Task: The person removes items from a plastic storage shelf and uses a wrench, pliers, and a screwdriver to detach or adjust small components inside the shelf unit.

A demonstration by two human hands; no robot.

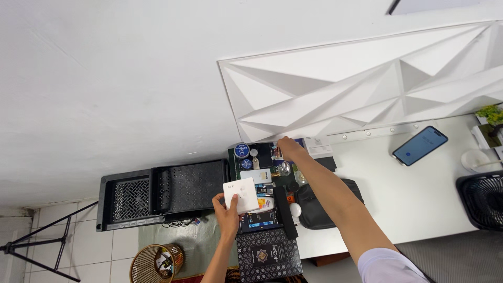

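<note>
My left hand point(227, 212) holds a small white box point(241, 195) by its lower left corner, above a crowded dark tray point(231, 155) of small items. My right hand point(290, 147) reaches across to the tray's far end, with its fingers on a small packet point(276, 152) against the wall. Whether the fingers have closed on the packet is not clear. Near that hand lie a round blue tin point(241, 150), a clear bottle point(283, 168) and a white card point(256, 175).
A black pouch point(314, 209) sits under my right forearm on the white desk point(398, 194). A phone point(420, 145) with a lit screen lies further right, beside a fan point(482, 199). A patterned dark box point(267, 255), black crates point(157, 194), a wicker basket point(156, 263) and a tripod point(36, 246) are also in view.
</note>
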